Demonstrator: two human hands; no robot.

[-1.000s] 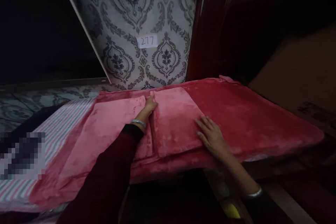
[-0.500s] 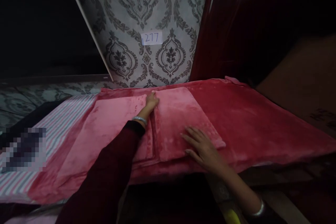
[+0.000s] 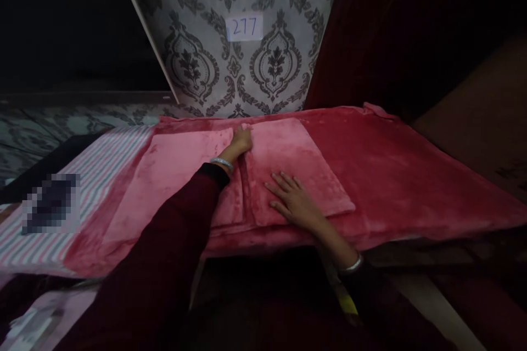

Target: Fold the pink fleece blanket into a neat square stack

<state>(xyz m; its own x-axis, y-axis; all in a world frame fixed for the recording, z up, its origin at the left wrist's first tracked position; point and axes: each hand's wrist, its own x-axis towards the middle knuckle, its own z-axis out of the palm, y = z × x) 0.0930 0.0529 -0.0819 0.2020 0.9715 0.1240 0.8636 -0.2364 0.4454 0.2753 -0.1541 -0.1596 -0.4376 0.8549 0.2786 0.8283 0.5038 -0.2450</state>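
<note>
Pink plush panel [image 3: 284, 142] lies flat on a deeper red blanket [image 3: 379, 170].
Right hand [image 3: 294, 200] rests palm down on the panel's near part, fingers spread, gripping nothing. Left hand [image 3: 242, 140] is at the far left corner, fingers curled; cannot tell whether cloth is pinched between them. Silvery bangle [image 3: 222, 163] sits on the left wrist, dark red sleeve [image 3: 173, 225] behind it. Second pink piece [image 3: 177, 164] lies just left, partly hidden by that arm, a narrow gap between the two. Striped cloth [image 3: 111, 153] shows along the blanket's left side. Patterned wall [image 3: 193, 60] behind bears a paper label [image 3: 245, 27], handwritten 277; dark screen [image 3: 74, 27] stands at left.
</note>
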